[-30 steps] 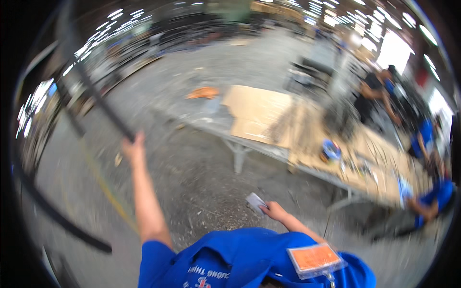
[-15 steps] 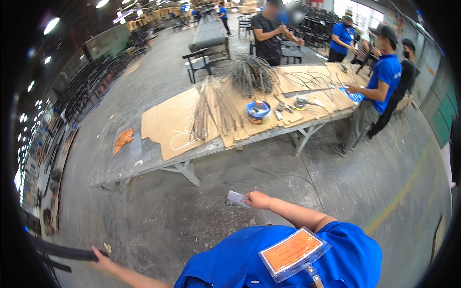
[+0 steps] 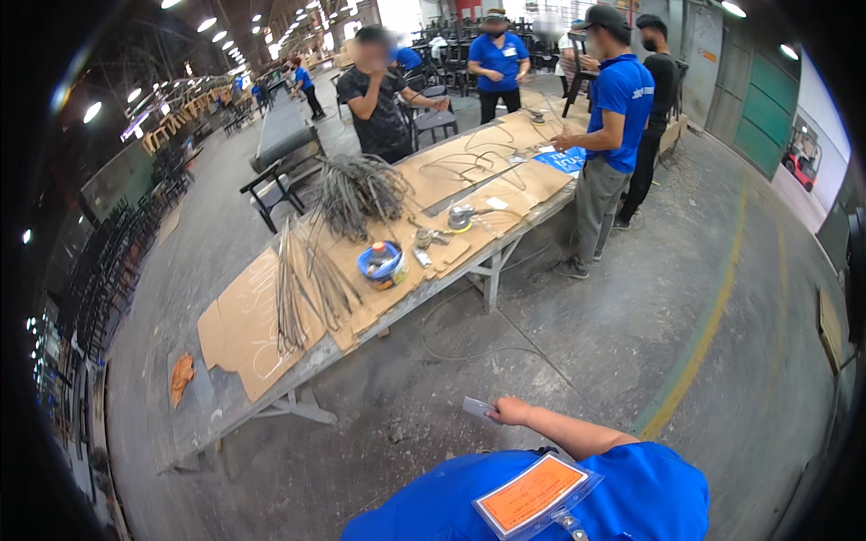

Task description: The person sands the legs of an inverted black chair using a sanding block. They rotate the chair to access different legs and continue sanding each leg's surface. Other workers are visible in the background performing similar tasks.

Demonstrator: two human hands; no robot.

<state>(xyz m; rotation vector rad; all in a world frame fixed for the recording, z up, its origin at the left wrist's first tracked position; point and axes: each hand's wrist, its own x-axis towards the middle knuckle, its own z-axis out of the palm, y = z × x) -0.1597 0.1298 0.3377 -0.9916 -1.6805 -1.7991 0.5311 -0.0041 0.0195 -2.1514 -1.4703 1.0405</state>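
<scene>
My right hand (image 3: 511, 411) is closed on a thin, pale grey rectangular piece (image 3: 478, 408), held out over the concrete floor at waist height. Whether it is a card, folded paper or a scraper I cannot make out. My left hand is out of the picture. In front of me stands a long worktable (image 3: 236, 419) partly covered with cardboard (image 3: 230, 329). On it lie a tangled pile of dark strips (image 3: 361, 194), straighter strips (image 3: 302, 288) fanned out, a blue bucket (image 3: 382, 267) with a bottle in it, and a round power sander (image 3: 460, 217).
An orange-brown cloth (image 3: 182, 379) lies at the table's near left end. A co-worker in blue (image 3: 622, 113) stands at its right end; another in black (image 3: 383, 117) is behind it. A cable (image 3: 451, 358) runs over the floor. Farther right are a yellow floor line (image 3: 713, 334) and a red forklift (image 3: 801, 158).
My view has swung to the right, so the table and people sit farther left. My left hand, earlier on a long dark bar, has left the picture. My right hand keeps the pale piece.
</scene>
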